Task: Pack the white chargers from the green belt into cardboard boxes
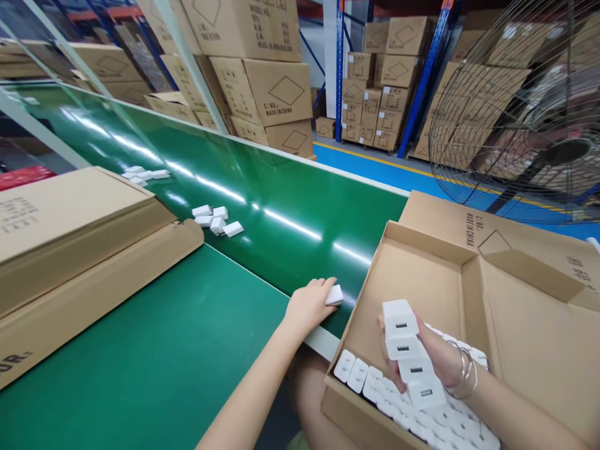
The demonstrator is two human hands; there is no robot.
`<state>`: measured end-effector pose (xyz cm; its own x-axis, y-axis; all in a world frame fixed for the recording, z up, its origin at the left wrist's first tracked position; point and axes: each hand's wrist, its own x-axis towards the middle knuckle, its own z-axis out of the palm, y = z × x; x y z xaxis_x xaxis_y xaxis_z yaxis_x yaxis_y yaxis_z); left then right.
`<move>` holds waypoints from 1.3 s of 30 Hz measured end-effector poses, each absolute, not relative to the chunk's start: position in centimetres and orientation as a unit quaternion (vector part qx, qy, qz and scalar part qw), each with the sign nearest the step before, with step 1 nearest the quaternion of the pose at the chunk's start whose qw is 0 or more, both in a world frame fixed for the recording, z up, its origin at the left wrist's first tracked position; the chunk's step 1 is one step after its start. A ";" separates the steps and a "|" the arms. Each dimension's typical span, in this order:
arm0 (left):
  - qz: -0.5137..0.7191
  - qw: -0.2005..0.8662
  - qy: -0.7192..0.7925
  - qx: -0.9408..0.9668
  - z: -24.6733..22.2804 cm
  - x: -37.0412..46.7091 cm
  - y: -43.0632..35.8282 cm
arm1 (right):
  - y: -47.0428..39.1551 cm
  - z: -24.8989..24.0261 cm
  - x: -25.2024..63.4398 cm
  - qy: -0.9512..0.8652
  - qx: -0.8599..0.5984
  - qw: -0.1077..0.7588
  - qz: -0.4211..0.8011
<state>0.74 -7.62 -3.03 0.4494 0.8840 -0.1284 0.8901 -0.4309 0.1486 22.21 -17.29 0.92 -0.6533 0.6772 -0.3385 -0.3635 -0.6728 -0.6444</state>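
White USB adapters (413,359) | 4 in a slanting row, ports exposed, over open carton (415,272) | more packed inside

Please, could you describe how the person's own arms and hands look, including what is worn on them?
The left hand and right hand are ungloved, and both forearms show no sleeves. Several thin, silver-coloured bracelets circle the right wrist; none shows on the left.
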 end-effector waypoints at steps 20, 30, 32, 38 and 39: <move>0.355 0.280 0.530 0.718 0.1 -0.5 -7.7 | -17.3 2.8 20.2 -0.806 -0.592 0.007 -0.005; 0.494 0.381 0.419 0.659 1.9 -1.7 -17.7 | -17.9 3.1 18.9 -0.787 -0.605 -0.047 -0.109; 0.518 0.374 0.385 0.666 1.5 -1.9 -18.7 | -17.9 2.9 18.5 -0.789 -0.604 -0.043 -0.109; 0.559 0.324 0.307 0.699 2.6 -2.1 -20.0 | -17.6 2.5 17.1 -0.808 -0.582 -0.090 -0.029; 0.559 0.323 0.300 0.702 2.8 -2.2 -20.1 | -17.5 2.4 17.1 -0.812 -0.574 -0.103 -0.010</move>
<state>-2.17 -20.13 2.82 0.1948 0.7824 0.5915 0.0610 -0.6116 0.7888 17.08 -17.45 2.36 -0.3199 0.9346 -0.1556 0.9304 0.3409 0.1346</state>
